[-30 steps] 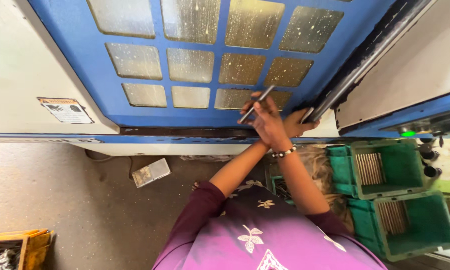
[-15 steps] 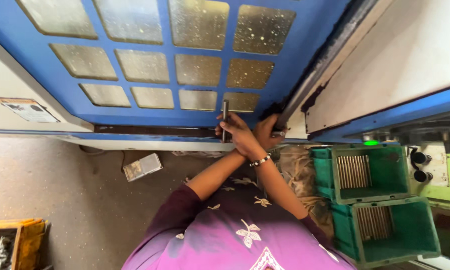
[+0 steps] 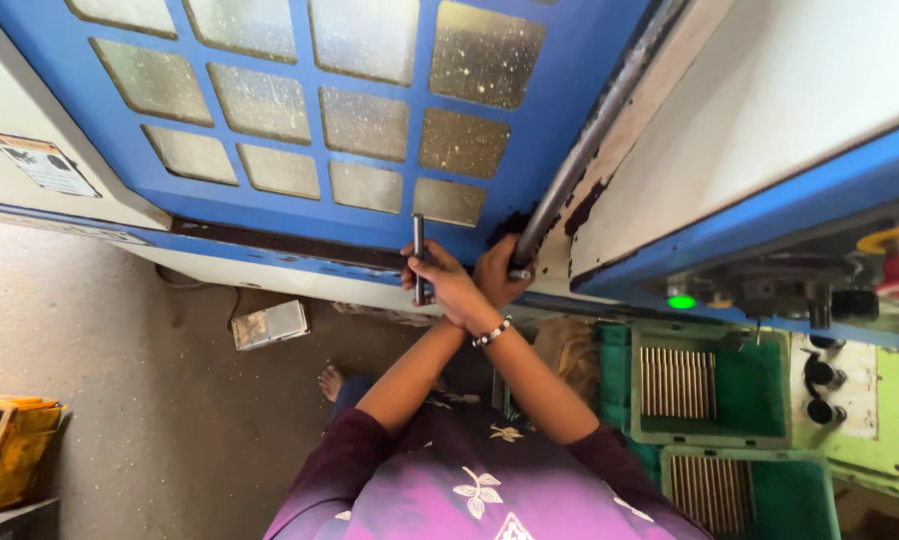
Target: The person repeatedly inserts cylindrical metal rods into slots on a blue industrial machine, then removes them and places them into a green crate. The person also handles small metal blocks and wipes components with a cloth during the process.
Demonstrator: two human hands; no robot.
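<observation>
- While my wrists cross, my right hand (image 3: 448, 287) grasps a short metal rod (image 3: 419, 250), held upright
- my left hand (image 3: 502, 270) clenches the long handle bar (image 3: 590, 135); blue windowed door (image 3: 300, 215) looks shut, I judge

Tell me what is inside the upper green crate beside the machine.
The green crate holds a row of thin metal rods lying side by side in its left part. The right part shows bare green bottom. Whatever lies beneath the rods is covered.

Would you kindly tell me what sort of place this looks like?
Probably a machine shop: a big blue machine door with grimy windows, green crates of metal rods, and a control panel with a green light.
</observation>
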